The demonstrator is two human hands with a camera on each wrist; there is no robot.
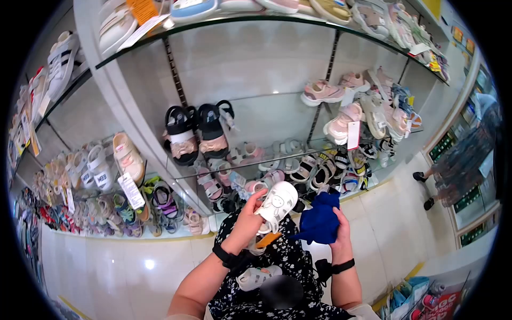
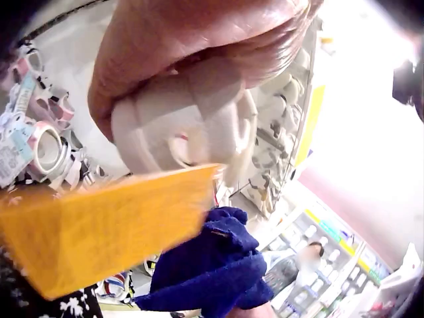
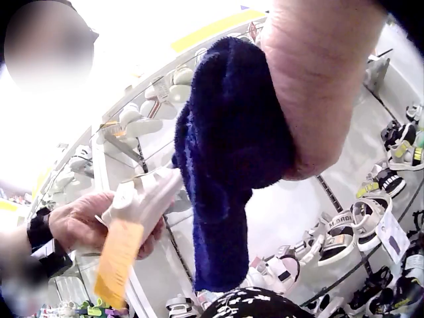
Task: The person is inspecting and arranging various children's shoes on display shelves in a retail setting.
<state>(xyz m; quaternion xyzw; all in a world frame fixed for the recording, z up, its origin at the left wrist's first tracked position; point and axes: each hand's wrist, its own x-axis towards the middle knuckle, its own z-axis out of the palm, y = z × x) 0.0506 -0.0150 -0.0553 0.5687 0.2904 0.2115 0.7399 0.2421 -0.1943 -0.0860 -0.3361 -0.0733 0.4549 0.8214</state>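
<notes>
My left hand (image 1: pixel 246 223) grips a small white shoe (image 1: pixel 279 201) with a cartoon face drawn on its toe. From that shoe hangs an orange paper tag (image 2: pixel 112 228), large across the left wrist view. In my right hand (image 1: pixel 342 230) is a bunched dark blue cloth (image 1: pixel 319 221), held just right of the shoe. The right wrist view shows the fuzzy cloth (image 3: pixel 228 126) hanging down, covering most of the fingers. A second light-coloured shoe (image 1: pixel 257 277) lies on the lap, over a black floral garment (image 1: pixel 226 290).
Ahead, glass shelves (image 1: pixel 245 165) carry many children's shoes, among them black sandals (image 1: pixel 213 130) with bows and pink sneakers (image 1: pixel 322 92). More shoes fill a rack at left. Another person (image 1: pixel 469 154) stands at the right. A bin of goods (image 1: pixel 426 298) is at lower right.
</notes>
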